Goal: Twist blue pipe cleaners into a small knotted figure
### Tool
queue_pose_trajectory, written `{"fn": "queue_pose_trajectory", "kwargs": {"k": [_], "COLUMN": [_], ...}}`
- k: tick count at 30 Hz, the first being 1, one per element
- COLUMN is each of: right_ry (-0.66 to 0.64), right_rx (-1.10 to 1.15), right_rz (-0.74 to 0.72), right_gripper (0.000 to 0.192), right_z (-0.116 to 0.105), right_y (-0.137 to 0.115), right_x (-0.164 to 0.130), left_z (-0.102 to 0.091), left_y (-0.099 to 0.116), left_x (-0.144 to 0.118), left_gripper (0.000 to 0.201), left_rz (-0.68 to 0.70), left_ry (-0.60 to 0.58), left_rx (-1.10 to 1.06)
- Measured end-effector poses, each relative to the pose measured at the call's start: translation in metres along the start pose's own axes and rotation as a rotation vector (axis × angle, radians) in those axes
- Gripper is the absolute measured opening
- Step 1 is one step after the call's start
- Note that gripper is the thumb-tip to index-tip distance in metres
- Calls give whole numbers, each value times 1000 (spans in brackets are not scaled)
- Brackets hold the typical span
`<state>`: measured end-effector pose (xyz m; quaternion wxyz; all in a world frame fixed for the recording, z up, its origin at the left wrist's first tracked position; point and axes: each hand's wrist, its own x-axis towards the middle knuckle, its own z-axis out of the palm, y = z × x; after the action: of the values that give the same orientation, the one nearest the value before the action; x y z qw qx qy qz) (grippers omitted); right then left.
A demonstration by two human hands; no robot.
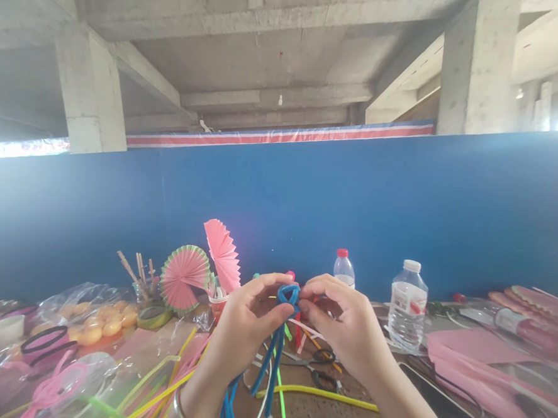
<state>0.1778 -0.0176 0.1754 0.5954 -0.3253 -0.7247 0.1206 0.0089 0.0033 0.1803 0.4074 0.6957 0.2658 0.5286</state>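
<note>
In front of me, a blue pipe cleaner [278,341] is bent into a small loop at the top, and its long ends hang down. My left hand [251,314] pinches the loop from the left between thumb and forefinger. From the right, my right hand [341,317] holds the loop's other side, fingertips close together. More blue strands [229,408] hang or lie below my left wrist. Behind and beneath my hands lie black-handled scissors [323,379], a yellow pipe cleaner [319,394] and a thin bright green strip [280,401].
Pink folded paper fans [186,278] stand at the back left near a bag of orange balls [106,321]. Loose coloured strands [174,379] and a pink bow shape [55,384] lie left. At right are a water bottle [408,305] and pink sheets [477,366]. A blue partition [280,196] rises behind.
</note>
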Motion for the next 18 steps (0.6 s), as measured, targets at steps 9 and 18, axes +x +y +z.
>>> {"fn": "queue_pose_trajectory", "kwargs": {"k": [9, 18], "right_ry": [-129, -124], "right_rx": [-85, 5], "right_rz": [-78, -46], "right_gripper": [19, 18], "right_z": [-7, -7], "right_y": [-1, -8], "right_x": [-3, -2], "left_z": [0, 0], "left_y": [1, 3], "left_x": [-1, -2], "left_gripper": [27, 24], "left_rz": [56, 99], "left_ry": [23, 37], "left_rx": [79, 86]}}
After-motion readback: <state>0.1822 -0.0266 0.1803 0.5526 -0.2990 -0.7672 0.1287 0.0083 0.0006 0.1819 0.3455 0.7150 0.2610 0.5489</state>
